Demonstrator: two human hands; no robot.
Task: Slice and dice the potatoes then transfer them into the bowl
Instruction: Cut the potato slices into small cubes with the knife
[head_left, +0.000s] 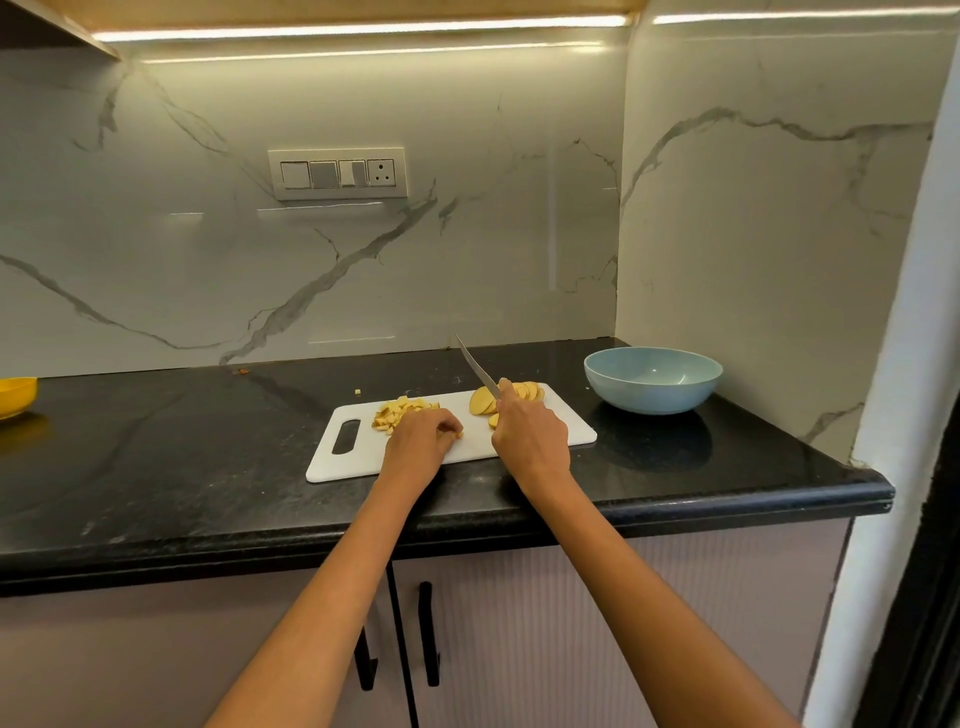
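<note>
Lower centre of the frame: your left hand (423, 434) rests on the white cutting board (358, 462) with fingers curled over small potato pieces; whether it grips them cannot be told. Your right hand (530, 434) is closed round the knife (478, 371) handle, blade raised and angled up-left. Diced potato (397, 410) lies just beyond the left hand, sliced potato (485, 402) beside the blade. Keep fingertips tucked and gather slices before dicing. The blue bowl (653, 382), right of centre, stands empty.
</note>
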